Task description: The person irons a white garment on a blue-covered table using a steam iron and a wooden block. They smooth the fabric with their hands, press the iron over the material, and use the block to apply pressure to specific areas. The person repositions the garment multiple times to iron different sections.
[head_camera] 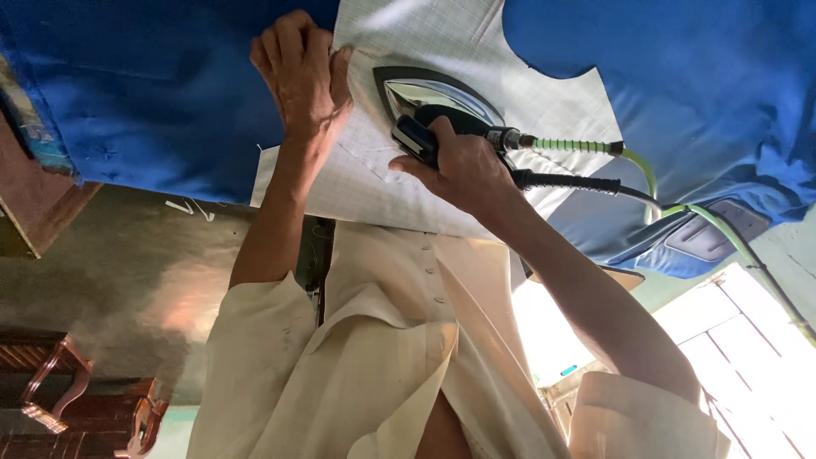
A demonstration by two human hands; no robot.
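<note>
Head view: A person in a cream shirt (382, 357) presses a pale checked cloth (425, 34) that lies flat on a blue cloth (170, 102) covering the counter. The right hand (463, 166) is wrapped tight around the dark handle of a steam iron (438, 102). The iron's chrome body sits flat on the checked cloth with its nose pointing away from the body. The left hand (297, 76) is spread palm down on the cloth's left edge, just beside the iron, with the fingers flat and holding nothing. A green hose (646, 170) and a black cord (569, 181) run from the back of the iron off to the right, passing over a grey pad (714, 234) near the counter's edge. A wooden chair (51, 382) stands on the floor at lower left.

The step in hand looks like pressing the near left part of the checked piece while the free hand pins it. The next stroke seems to call for a flat soleplate, slack in the hose and cord, and the left hand's fingers kept out of the iron's path.
</note>
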